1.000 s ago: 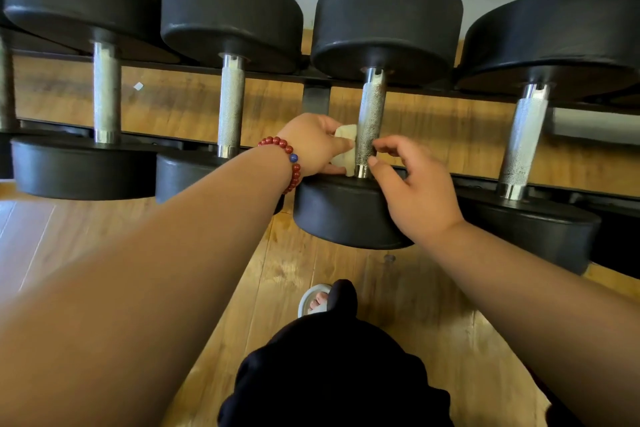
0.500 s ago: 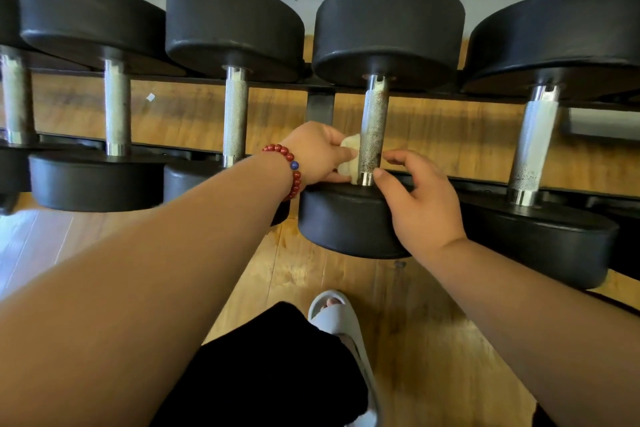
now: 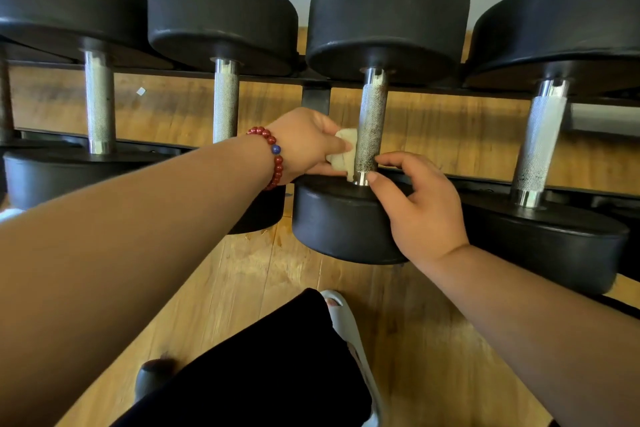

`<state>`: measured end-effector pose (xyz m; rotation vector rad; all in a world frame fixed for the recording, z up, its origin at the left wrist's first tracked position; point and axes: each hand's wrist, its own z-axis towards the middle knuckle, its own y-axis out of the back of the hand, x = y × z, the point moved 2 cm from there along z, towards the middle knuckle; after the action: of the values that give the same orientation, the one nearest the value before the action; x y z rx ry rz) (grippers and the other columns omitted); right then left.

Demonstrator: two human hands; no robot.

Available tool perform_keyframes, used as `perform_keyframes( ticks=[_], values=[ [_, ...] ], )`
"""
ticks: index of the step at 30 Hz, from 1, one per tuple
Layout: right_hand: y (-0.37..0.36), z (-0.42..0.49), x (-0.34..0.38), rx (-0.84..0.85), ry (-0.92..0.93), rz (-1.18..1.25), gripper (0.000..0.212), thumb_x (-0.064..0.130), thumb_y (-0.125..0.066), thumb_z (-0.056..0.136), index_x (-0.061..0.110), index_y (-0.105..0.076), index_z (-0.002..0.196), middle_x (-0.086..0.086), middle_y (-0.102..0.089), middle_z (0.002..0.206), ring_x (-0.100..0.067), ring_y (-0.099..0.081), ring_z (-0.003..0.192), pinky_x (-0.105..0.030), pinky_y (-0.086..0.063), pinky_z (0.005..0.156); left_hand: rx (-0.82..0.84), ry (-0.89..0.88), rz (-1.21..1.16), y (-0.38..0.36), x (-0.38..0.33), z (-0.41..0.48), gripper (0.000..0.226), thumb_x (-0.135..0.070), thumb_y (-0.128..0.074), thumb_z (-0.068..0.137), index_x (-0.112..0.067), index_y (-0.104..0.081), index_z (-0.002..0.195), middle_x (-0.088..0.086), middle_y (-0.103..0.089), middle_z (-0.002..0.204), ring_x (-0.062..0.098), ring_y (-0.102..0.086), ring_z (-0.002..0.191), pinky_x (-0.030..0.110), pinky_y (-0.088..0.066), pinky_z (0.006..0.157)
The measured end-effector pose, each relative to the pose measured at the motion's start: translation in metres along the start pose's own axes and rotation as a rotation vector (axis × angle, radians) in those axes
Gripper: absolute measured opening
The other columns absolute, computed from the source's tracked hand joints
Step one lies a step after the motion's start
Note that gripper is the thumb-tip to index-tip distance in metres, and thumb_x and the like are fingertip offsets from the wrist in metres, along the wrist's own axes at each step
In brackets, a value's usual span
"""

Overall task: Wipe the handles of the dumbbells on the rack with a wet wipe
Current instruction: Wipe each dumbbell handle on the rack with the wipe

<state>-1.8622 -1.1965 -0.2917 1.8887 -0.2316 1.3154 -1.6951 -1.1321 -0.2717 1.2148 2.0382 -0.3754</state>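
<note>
The left hand (image 3: pixel 304 142) is pinching the wipe (image 3: pixel 343 152) against the left side of the handle (image 3: pixel 372 125), near its lower end. The right hand (image 3: pixel 419 204), loosely curled and empty, is hovering just right of the handle. Wiping seems underway, and next the wipe needs wrapping round and sliding upward. The heads (image 3: pixel 346 218) at both ends of the handle are limiting travel.

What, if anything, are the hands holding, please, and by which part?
The left hand pinches the wet wipe by its left edge, pressing it against the handle. The right hand holds nothing; its fingertips only touch the handle's lower end.
</note>
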Motion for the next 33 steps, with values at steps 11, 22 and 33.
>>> perform_keyframes(
  ticks=[11, 22, 33],
  values=[
    [0.002, 0.001, -0.002, 0.024, 0.056, -0.029, 0.056, 0.064, -0.044, 0.075, 0.026, -0.065, 0.11, 0.016, -0.055, 0.107, -0.002, -0.049, 0.105, -0.008, -0.035, 0.083, -0.035, -0.057, -0.047, 0.002, -0.007, -0.004, 0.008, -0.005, -0.058, 0.092, -0.01, -0.064, 0.095, 0.01, -0.07, 0.099, 0.014, -0.071, 0.087, 0.023, -0.058, 0.068],
    [0.006, 0.007, -0.006, 0.113, 0.146, -0.081, 0.063, 0.067, -0.044, 0.076, 0.024, -0.061, 0.119, 0.011, -0.055, 0.119, 0.004, -0.046, 0.104, -0.001, -0.033, 0.081, 0.044, 0.043, 0.001, 0.007, -0.006, -0.002, 0.015, -0.004, -0.06, 0.091, -0.002, -0.062, 0.106, 0.013, -0.071, 0.101, 0.016, -0.072, 0.088, 0.026, -0.059, 0.071],
    [0.006, 0.007, -0.007, 0.108, 0.15, -0.07, 0.064, 0.066, -0.045, 0.077, 0.022, -0.063, 0.119, 0.01, -0.057, 0.118, 0.0, -0.048, 0.109, -0.005, -0.034, 0.085, 0.008, 0.005, -0.137, 0.003, -0.006, 0.0, 0.023, -0.002, -0.057, 0.092, 0.002, -0.058, 0.114, 0.016, -0.069, 0.104, 0.016, -0.072, 0.085, 0.022, -0.058, 0.064]
  ],
)
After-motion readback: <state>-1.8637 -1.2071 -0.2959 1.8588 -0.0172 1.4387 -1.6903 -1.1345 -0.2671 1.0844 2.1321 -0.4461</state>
